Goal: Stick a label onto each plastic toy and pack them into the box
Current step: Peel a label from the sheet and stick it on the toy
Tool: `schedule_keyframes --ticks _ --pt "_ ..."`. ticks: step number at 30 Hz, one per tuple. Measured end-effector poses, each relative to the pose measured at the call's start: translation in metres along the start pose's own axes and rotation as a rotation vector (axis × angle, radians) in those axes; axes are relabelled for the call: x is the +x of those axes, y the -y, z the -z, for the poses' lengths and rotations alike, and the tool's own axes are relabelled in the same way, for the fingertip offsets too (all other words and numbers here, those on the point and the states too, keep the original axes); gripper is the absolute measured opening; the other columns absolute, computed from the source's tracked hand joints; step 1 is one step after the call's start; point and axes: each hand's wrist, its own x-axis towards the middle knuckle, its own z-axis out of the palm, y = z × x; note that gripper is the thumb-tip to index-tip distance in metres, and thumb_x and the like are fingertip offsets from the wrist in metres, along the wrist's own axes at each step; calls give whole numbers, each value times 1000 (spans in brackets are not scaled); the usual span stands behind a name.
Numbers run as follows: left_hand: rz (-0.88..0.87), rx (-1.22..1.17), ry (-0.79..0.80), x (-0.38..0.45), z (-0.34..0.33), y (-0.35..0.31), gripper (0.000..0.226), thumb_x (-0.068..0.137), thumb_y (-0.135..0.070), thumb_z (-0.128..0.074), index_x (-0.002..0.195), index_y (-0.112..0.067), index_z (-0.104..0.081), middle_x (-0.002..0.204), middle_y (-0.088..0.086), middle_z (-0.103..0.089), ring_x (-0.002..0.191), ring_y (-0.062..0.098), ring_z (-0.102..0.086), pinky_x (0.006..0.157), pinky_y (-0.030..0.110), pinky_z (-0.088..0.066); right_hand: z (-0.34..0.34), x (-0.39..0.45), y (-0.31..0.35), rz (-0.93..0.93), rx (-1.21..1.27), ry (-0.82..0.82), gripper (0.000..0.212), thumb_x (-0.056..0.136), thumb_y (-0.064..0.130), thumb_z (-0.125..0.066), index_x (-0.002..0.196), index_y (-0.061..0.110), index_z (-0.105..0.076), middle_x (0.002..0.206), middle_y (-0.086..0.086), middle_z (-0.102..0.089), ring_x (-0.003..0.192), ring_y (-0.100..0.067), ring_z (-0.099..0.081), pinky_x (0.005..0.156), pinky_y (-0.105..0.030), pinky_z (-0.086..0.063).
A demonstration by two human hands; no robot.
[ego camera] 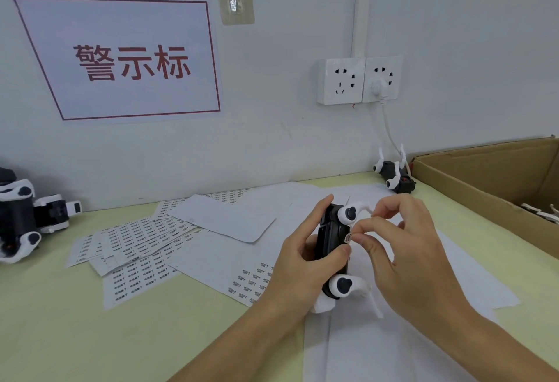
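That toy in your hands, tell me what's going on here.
A person is labelling a black-and-white plastic toy. The left hand grips its body, while the right hand pinches a small label against its side. Label sheets lie spread on the table. Another toy waits near the cardboard box, and more stand at far left.

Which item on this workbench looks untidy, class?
The white label sheets lie fanned and overlapping at skewed angles on the pale green tabletop, not stacked square. A black-and-white plastic toy lies legs-up beside the brown cardboard box. Nothing looks damaged or spilled.
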Motion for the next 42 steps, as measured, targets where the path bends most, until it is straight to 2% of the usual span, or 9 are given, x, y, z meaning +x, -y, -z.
schedule_keyframes --ticks 8,13,23,28,32,38,42 --pt "-34 28 -1 0 0 -1 55 83 -29 -68 122 -65 -53 83 -6 -67 77 10 -60 77 22 -52 -1 0 -2 5 -6 -5 7 83 7 -72 86 12 -74 98 0 -48 94 -12 -43 85 -7 -33" --pt "-45 20 -8 -1 -1 -2 49 83 -34 -70 122 -60 -55 80 -4 -64 74 10 -58 73 20 -51 -2 0 -1 26 -1 -15 11 86 15 -64 86 10 -74 97 -2 -50 92 -14 -46 76 -12 -31" --pt "-70 39 -6 -1 0 -1 45 88 -30 -68 123 -55 -55 79 -1 -62 73 10 -57 73 19 -51 -3 1 -3 59 -39 -25 8 90 12 -67 86 9 -73 96 -3 -52 89 -18 -49 71 -18 -32" --pt "-84 60 5 -2 0 -2 44 89 -28 -66 122 -55 -55 76 -6 -61 71 9 -56 71 16 -50 -3 0 -4 75 -46 -24 9 89 13 -68 85 8 -73 95 -4 -52 89 -19 -50 72 -18 -33" --pt "-97 74 -7 -1 0 -2 42 87 -28 -65 119 -53 -56 75 -3 -59 71 12 -54 71 21 -50 -2 1 -1 85 -68 -35 9 84 14 -68 84 7 -74 93 -6 -54 87 -20 -51 72 -18 -33" --pt "-95 85 -18 -1 0 1 44 86 -28 -64 123 -50 -55 75 3 -58 70 15 -54 71 27 -51 -1 2 0 105 -101 -71 11 87 13 -68 82 7 -75 90 -6 -55 87 -19 -51 73 -16 -30" --pt "-103 93 -13 -2 -1 0 44 86 -27 -64 123 -49 -56 75 1 -59 71 14 -54 72 29 -51 1 3 2 117 -99 -84 13 84 16 -68 80 7 -75 89 -6 -55 85 -21 -52 68 -23 -37"
